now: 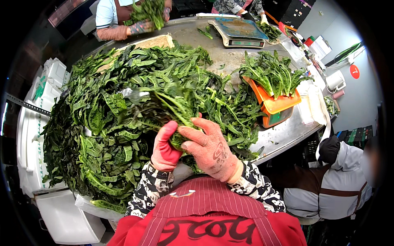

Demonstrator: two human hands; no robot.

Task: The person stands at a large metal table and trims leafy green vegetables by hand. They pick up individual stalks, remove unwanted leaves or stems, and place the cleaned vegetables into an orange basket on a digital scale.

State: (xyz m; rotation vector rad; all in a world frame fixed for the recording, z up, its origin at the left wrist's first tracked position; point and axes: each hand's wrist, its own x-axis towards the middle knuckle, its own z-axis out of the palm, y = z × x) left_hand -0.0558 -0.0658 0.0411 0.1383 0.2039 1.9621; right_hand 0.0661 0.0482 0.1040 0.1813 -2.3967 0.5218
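Your left hand and right hand have fingers curled in around the bunch at its near end, above the pile, probably so the tops fan free. Orange scale sits right, likely for easy reach.

Glossy plastic scale, metal tabletop, cloth apron

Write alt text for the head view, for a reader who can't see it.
Gloved left hand and right hand hold a leafy bunch at a pile of greens on a metal table. At right, more greens rest on an orange scale; co-workers are nearby.
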